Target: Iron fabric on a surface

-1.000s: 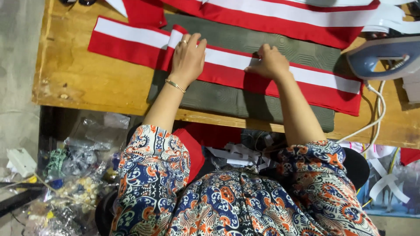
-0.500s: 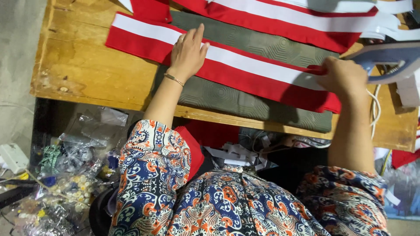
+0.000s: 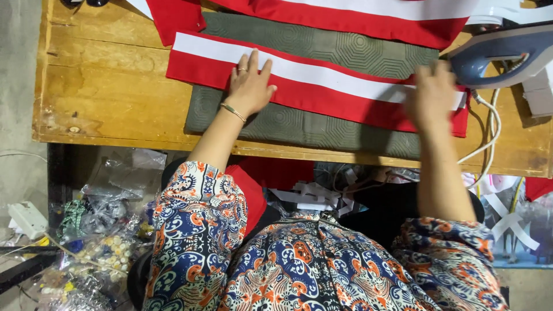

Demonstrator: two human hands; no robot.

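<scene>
Head view: the left hand [image 3: 249,86] lies flat, fingers spread, on the red-and-white fabric strip [image 3: 322,86], which rests across a green mat [image 3: 299,124] on the wooden worktop [image 3: 103,98]. The right hand [image 3: 433,98], blurred and open, presses the strip's right end beside the iron [image 3: 501,52].

Hands: two, left hand [image 3: 249,86] and right hand [image 3: 432,95], both flat on cloth, centre frame. Red-and-white striped cloth strips: two, one [image 3: 322,86] mid-frame, one [image 3: 345,14] at top edge. Grey-green patterned mat [image 3: 322,43]: one. Iron [image 3: 498,52]: one, upper right. Wooden table [image 3: 109,92]: one. Bracelet [image 3: 233,111]: one. Ring [image 3: 242,69]: one.
</scene>
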